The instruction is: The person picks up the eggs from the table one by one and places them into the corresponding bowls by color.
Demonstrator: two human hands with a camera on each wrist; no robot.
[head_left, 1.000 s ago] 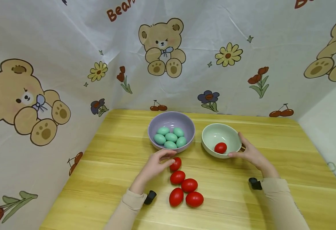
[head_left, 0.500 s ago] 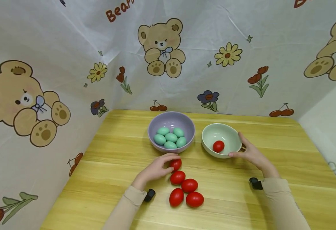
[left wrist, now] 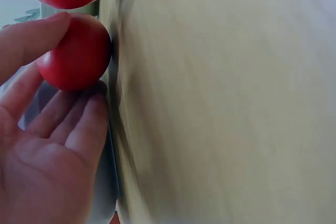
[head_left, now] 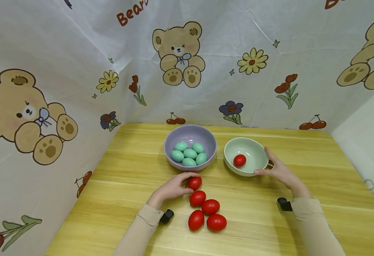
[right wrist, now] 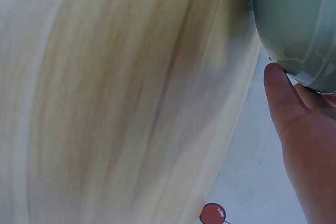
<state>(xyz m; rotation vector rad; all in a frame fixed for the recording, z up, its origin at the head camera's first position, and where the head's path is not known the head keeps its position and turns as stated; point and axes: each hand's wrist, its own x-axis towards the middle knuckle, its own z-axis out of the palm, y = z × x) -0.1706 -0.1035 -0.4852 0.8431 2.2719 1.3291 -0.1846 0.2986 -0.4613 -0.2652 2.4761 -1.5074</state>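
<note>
My left hand [head_left: 175, 187] has its thumb and fingers around a red egg [head_left: 195, 183] lying on the table, just in front of the purple bowl [head_left: 170, 137]. In the left wrist view the thumb lies against that egg [left wrist: 79, 56] and the fingers reach along its other side. My right hand [head_left: 279, 172] grips the pale green bowl [head_left: 257, 149] at its right side, thumb toward the front and fingers toward the back. One red egg [head_left: 239, 160] lies inside this bowl. The right wrist view shows the thumb at the bowl's outer wall [right wrist: 299, 19].
Several more red eggs [head_left: 210, 207] lie in a cluster on the wooden table [head_left: 254, 220], close below the left hand. Several mint green eggs [head_left: 190, 153] fill the bottom of the purple bowl. A bear-print cloth [head_left: 206, 99] hangs behind the table.
My left hand has come down slightly and closed around the nearest red egg. Inside the green bowl the red egg has rolled to the left. My right hand stays at the bowl.
</note>
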